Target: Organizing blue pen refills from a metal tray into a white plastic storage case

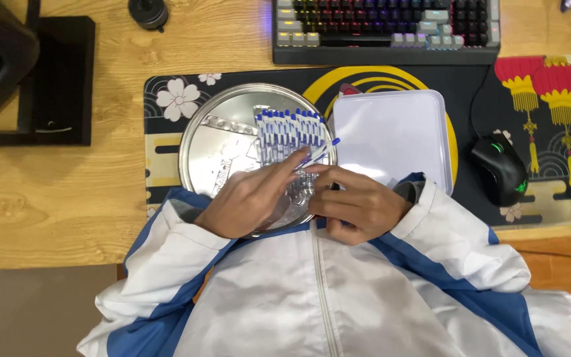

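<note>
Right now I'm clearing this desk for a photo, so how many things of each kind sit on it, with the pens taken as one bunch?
Keyboard: 1
Mouse: 1
Desk mat: 1
Round metal tray: 1
White rectangular lid: 1
Bunch of blue-capped pens: 1
Total: 6

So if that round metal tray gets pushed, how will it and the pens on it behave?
The round metal tray looks thin and stiff, so it would probably slide easily on the desk mat. The blue-capped pens lie loose in a row and would likely roll or scatter. Its shiny surface seems slippery.
</note>
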